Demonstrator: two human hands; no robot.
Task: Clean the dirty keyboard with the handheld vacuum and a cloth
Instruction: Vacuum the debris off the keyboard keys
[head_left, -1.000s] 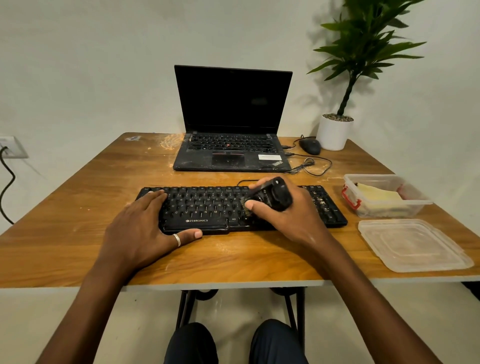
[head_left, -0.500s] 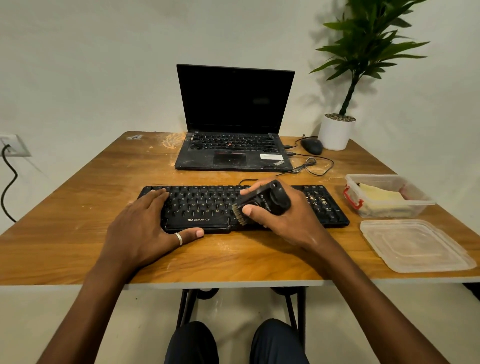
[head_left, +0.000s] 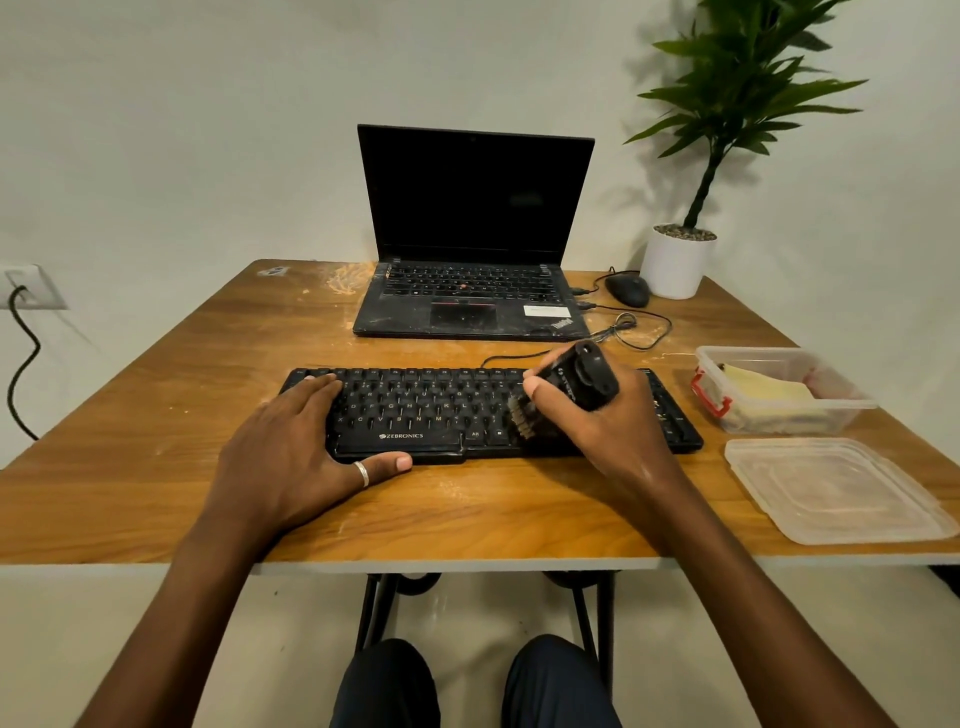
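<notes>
**Brush on the keys, cloth in reserve**

The keyboard (head_left: 415, 410) lies flat on the table (head_left: 467, 514), near the front edge and square to the person. The vacuum (head_left: 582, 382) is a short black barrel tilted down to the left, so that its brush (head_left: 524, 415) touches the keys just right of the space bar. That slant probably lets the bristles loosen grit between the caps while suction takes it.

The right hand (head_left: 602, 431) is curled round the barrel close to the nozzle, a grip that suits fine steering of the tip. The left hand (head_left: 291, 447) grasps nothing. Its fingers lie straight over the left keys with the thumb against the front edge, seemingly to pin the board so the strokes cannot shove it.

To the right stands an open tub (head_left: 852, 402) holding something pale yellow and folded, most likely the cloth (head_left: 763, 389). Its lid (head_left: 831, 493) lies flat just in front of it — off, so the cloth is within easy reach.

Behind the keyboard a laptop (head_left: 472, 291) sits open with a dark screen. A mouse (head_left: 628, 289) and a potted plant (head_left: 675, 265) are at the far right corner.

Vacuuming looks to be under way, and wiping has not yet begun.
</notes>
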